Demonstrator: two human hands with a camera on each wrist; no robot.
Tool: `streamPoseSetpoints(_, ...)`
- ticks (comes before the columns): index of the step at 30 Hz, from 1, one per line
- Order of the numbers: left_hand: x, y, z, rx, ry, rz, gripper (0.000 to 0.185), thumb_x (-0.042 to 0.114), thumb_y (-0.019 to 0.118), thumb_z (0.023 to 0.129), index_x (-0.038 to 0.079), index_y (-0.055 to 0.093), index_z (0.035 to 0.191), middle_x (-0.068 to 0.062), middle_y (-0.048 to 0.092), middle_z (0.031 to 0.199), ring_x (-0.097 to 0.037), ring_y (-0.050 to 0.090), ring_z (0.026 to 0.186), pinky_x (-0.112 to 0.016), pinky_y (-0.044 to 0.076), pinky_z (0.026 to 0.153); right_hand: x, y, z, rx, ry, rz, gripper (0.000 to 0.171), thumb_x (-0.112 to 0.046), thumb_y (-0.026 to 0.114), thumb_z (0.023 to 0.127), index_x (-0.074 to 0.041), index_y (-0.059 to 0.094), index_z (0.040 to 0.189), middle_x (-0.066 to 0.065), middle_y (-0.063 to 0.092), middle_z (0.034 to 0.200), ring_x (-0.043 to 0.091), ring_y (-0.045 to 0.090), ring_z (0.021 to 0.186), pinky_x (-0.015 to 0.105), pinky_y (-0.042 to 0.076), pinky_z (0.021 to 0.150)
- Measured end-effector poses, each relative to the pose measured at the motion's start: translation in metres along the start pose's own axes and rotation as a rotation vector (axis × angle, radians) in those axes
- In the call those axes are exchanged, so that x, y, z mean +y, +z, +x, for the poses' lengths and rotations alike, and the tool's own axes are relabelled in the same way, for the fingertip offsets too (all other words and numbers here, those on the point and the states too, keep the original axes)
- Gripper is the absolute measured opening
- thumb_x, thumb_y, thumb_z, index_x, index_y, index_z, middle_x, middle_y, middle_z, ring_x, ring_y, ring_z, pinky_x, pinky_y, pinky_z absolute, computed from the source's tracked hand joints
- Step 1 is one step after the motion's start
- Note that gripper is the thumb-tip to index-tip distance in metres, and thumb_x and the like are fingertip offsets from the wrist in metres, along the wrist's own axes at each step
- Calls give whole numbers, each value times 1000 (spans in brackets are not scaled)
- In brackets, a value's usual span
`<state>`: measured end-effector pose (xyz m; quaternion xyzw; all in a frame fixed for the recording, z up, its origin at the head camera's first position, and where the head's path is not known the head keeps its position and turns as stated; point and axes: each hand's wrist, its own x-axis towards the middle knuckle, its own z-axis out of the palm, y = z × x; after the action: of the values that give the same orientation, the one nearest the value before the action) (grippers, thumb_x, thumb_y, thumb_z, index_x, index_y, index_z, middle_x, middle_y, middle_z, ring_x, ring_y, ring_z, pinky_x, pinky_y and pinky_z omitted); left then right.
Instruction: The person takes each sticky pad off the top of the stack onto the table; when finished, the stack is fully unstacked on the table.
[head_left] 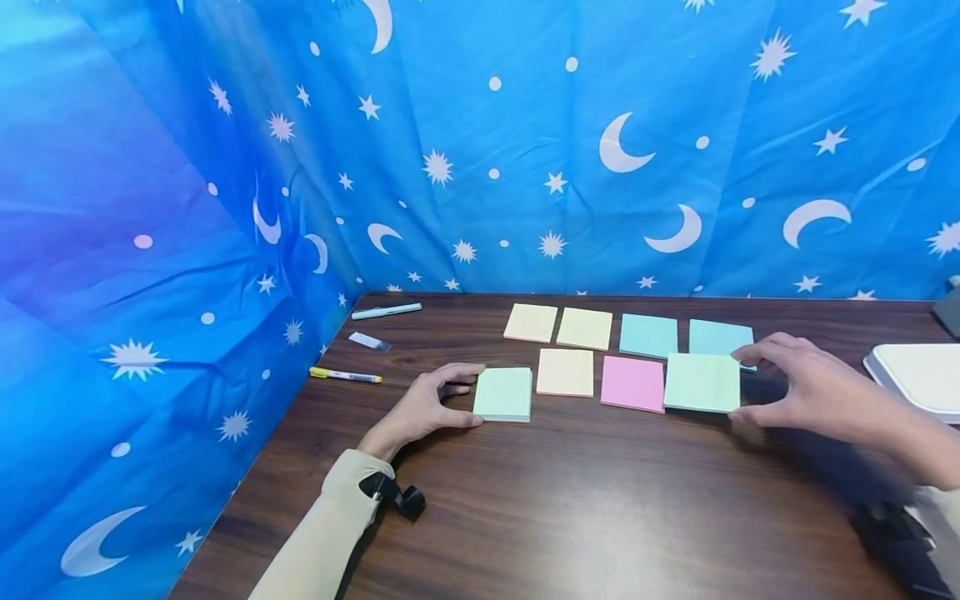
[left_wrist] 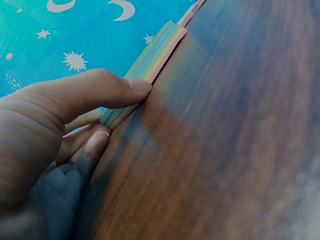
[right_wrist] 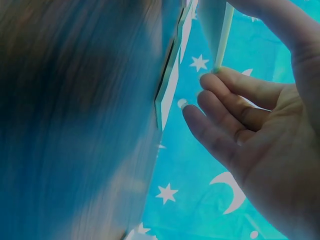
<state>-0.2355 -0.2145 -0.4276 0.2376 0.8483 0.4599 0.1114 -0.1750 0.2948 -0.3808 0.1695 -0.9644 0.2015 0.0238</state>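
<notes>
My left hand (head_left: 426, 406) grips the near-left side of a sticky note stack (head_left: 503, 392) between thumb and fingers. Mint green lies on top; in the left wrist view, the stack's edge (left_wrist: 162, 50) shows blue, yellow and pink layers. On the right, my right hand (head_left: 813, 385) pinches a pale green sticky note pad (head_left: 702, 382) by its right edge. The right wrist view shows this pad (right_wrist: 225, 37) raised off the table. Beside it lies a pink pad (head_left: 632, 383), then a cream pad (head_left: 566, 372) nearer the stack.
Behind are two yellow pads (head_left: 531, 322) and two blue pads (head_left: 648, 335), one partly hidden by the raised pad. At the left lie a light blue pen (head_left: 387, 311), a small clear-and-blue item (head_left: 370, 342) and a yellow-capped marker (head_left: 346, 376). A white object (head_left: 918, 375) sits far right.
</notes>
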Motion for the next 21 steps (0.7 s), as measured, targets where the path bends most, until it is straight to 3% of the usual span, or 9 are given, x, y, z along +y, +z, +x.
streamPoseSetpoints(6, 0, 0, -2, 6, -28, -6, 75, 18, 89, 86, 14, 58, 154, -7, 57, 152, -30, 61, 130, -48, 49, 110, 10, 0, -4, -17, 29, -42, 86, -42, 97, 73, 13, 63, 128, 27, 63, 117, 47, 60, 106, 69, 55, 86)
streamPoseSetpoints(13, -1, 0, -3, 5, -10, -1, 75, 17, 88, 86, 13, 57, 154, -8, 56, 152, -31, 61, 130, -48, 50, 110, 18, 3, -5, -40, 21, -37, 83, -41, 97, 73, 12, 64, 127, 27, 64, 117, 48, 59, 106, 70, 55, 86)
streamPoseSetpoints(21, -1, 0, -2, 7, -19, -11, 75, 16, 89, 85, 14, 58, 154, -6, 57, 152, -29, 61, 130, -47, 49, 111, 20, 7, -7, -66, -10, -26, 80, -37, 98, 72, 14, 65, 124, 25, 64, 114, 44, 61, 101, 62, 57, 82)
